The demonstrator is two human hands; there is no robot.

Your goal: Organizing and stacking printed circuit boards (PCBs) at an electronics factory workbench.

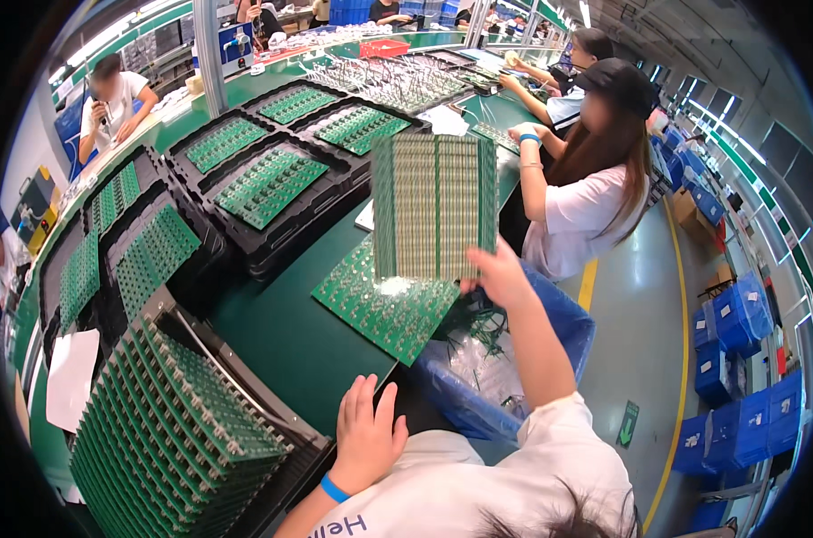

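My right hand [496, 273] grips the lower right edge of a tall block [433, 211] with fine tan stripes and green sides; it looks like a stack of circuit boards seen edge-on, though I cannot be sure. The block stands above a green circuit board panel [389, 309] that lies on the table and partly hides it. Lower down, my left hand [368, 430] is open, fingers stretched, by the table's front edge, holding nothing. To its left a rack [285, 408] carries several green circuit boards [173, 421] in a row.
Black trays [254, 242] with green boards cover the table's left and back. Below the right forearm is a blue bin [550, 323] with clear plastic and dark pieces. A co-worker [595, 170] sits at the right. White paper [72, 381] lies at the left; wires pile up [397, 81] farther back.
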